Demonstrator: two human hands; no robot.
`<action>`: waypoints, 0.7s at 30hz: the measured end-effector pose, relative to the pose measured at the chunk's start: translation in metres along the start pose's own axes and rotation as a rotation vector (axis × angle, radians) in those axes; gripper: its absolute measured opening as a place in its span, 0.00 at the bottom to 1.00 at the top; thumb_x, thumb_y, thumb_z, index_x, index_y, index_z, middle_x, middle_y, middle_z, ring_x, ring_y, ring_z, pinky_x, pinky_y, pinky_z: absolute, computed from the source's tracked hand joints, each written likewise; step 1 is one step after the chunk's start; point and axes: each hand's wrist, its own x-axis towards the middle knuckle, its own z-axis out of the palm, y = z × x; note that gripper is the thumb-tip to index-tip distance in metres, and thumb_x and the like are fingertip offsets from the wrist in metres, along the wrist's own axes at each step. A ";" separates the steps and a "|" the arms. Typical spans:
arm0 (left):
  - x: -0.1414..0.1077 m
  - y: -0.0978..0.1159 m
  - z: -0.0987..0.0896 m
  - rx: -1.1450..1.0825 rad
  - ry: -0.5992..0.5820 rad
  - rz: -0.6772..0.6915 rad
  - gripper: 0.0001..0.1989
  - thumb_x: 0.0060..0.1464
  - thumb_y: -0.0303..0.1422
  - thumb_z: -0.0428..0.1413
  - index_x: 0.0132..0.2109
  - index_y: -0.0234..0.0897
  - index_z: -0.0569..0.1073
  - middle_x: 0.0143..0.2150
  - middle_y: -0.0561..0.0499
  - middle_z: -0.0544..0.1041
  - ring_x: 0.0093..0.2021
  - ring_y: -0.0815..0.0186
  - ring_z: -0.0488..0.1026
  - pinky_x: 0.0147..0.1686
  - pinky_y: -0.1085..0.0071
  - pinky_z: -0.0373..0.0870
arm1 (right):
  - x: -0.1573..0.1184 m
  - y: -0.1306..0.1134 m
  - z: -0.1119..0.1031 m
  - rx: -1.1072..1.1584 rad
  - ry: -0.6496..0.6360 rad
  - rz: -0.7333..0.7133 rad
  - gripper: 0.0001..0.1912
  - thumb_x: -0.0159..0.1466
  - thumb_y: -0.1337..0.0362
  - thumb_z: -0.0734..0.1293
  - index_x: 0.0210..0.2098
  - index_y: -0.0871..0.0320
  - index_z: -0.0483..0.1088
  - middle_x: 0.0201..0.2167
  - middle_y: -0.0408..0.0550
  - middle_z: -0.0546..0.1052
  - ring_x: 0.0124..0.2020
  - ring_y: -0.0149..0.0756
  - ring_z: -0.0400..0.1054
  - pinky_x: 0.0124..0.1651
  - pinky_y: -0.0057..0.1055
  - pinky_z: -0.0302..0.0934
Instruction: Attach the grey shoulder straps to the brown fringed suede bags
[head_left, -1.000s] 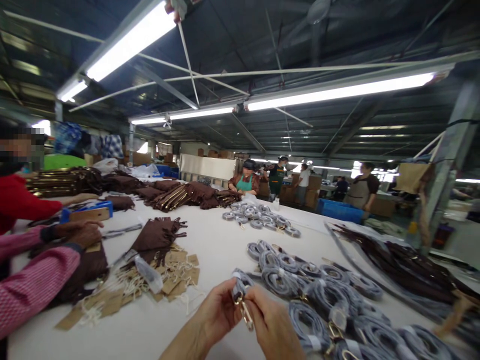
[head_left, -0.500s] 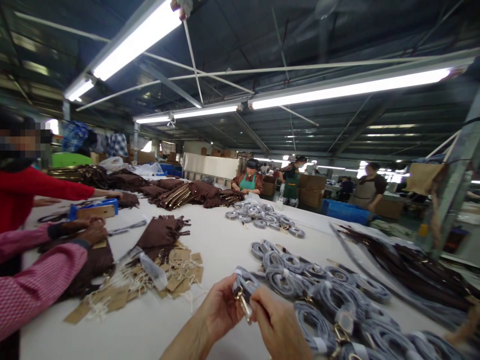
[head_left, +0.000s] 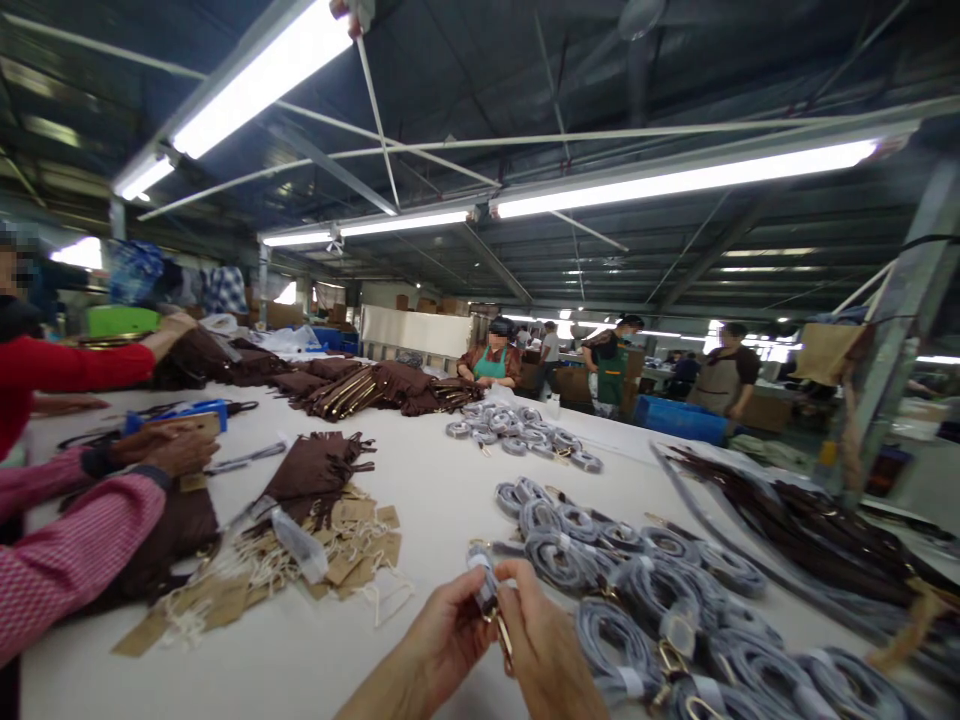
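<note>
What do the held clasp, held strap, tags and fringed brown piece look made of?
Held clasp: probably metal, polished gold tone; bright highlights.
Held strap: gray, soft sheen suggests plastic wrap or fabric; can't tell which.
Tags: likely kraft card, matte; flat, tan, straight-edged.
Fringed brown piece: perhaps suede or similar, matte; no shine.

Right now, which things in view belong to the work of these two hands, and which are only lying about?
Belongs to the work:
- grey strap coil with gold clasp, held in left hand and right hand
- similar coils beside the right hand

Probably only lying about:
- brown paper tags
- brown fringed piece
- blue bin
</note>
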 end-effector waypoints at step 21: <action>-0.001 -0.007 -0.014 0.516 -0.186 -0.001 0.09 0.44 0.34 0.61 0.31 0.31 0.76 0.25 0.51 0.71 0.23 0.70 0.66 0.24 0.75 0.61 | 0.000 -0.017 -0.034 0.165 0.038 -0.356 0.13 0.67 0.55 0.61 0.31 0.53 0.72 0.25 0.41 0.76 0.27 0.31 0.70 0.32 0.22 0.64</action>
